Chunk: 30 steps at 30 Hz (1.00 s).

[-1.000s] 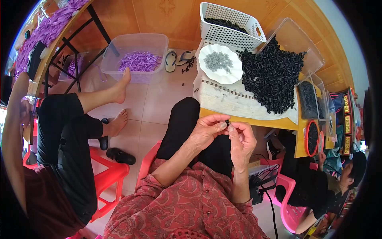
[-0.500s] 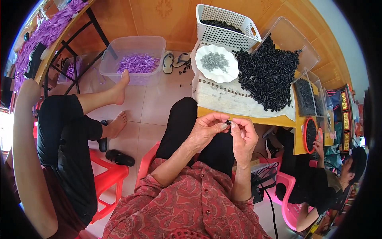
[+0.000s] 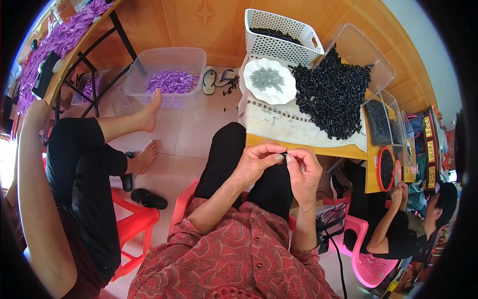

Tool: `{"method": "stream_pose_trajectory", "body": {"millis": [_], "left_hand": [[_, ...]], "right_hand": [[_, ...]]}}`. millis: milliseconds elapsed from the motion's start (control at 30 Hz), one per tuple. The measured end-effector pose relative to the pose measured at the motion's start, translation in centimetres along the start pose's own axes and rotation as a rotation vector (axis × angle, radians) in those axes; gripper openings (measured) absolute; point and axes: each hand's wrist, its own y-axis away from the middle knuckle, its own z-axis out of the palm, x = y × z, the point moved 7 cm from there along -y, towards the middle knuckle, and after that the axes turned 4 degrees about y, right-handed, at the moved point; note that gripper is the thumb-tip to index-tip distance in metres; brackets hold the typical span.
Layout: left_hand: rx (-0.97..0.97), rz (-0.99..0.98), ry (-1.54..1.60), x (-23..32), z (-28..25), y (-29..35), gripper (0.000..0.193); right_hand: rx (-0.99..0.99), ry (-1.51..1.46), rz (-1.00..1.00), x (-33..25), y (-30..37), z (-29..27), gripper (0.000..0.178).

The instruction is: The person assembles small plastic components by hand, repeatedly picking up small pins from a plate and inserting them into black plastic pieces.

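In front of the table edge my left hand [image 3: 256,162] and my right hand [image 3: 304,172] meet over my lap, fingertips pinched together. Between them is a small black piece [image 3: 285,154], mostly covered by the fingers; its exact kind is too small to make out. Just beyond lies a heap of short black tube-like pieces [image 3: 331,99] on a pale cloth [image 3: 279,119], partly inside a tipped clear bin [image 3: 376,55]. A white scalloped plate [image 3: 254,92] to its left holds small greyish translucent pieces [image 3: 267,79].
A white perforated basket [image 3: 284,47] with black pieces stands at the back. Clear boxes [image 3: 383,114] and a red round tray [image 3: 385,169] sit at right, near a co-worker's hands [image 3: 400,192]. On the floor is a clear tub [image 3: 134,79] of purple strips. Another person sits left.
My fingertips have drawn slightly closer round the small black piece. The co-worker at right has moved a hand off the red tray and brought both hands together.
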Motion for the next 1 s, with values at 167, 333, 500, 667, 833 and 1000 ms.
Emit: {"method": "stream_pose_trajectory", "body": {"millis": [167,333,500,667,833,1000], "left_hand": [[-0.031,0.071,-0.314,1.4,0.4,0.3,0.019],[-0.049,0.044,-0.258,1.3,0.1,0.5,0.019],[-0.028,-0.016,-0.055,0.5,-0.4,0.2,0.019],[-0.011,-0.052,0.113,0.0,-0.5,0.1,0.022],[-0.028,-0.066,0.061,-0.5,-1.1,0.3,0.021],[0.045,-0.088,-0.030,-1.1,-1.8,0.2,0.019]], "right_hand": [[-0.069,0.107,-0.044,-1.1,-0.4,-0.2,0.012],[-0.167,0.064,0.092,0.1,-0.4,0.2,0.011],[-0.147,-0.096,0.224,1.9,0.0,0.4,0.008],[-0.088,-0.117,0.148,1.5,0.2,0.5,0.009],[-0.077,0.018,-0.022,-0.4,0.3,1.0,0.010],[-0.030,0.142,-0.136,-0.4,0.3,1.0,0.010]]}}
